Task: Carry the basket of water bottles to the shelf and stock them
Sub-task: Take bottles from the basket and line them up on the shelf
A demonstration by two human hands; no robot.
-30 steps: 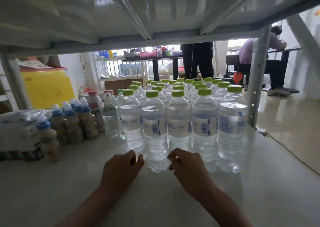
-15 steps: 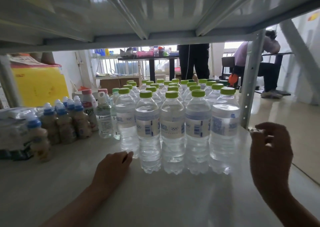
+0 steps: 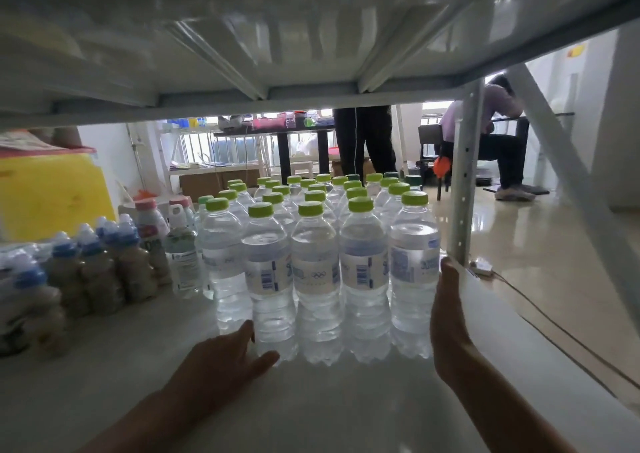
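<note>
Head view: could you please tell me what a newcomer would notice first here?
A block of green-capped water bottles fills the shelf centre. The left hand touches the front row's base; the right hand lies flat against the block's right side. Blue-capped bottles crowd the left.

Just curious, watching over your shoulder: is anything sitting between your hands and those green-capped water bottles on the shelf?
Nothing visible. The left hand rests at the front bottles' bases, and the right hand lies flat alongside the rightmost bottle.
</note>
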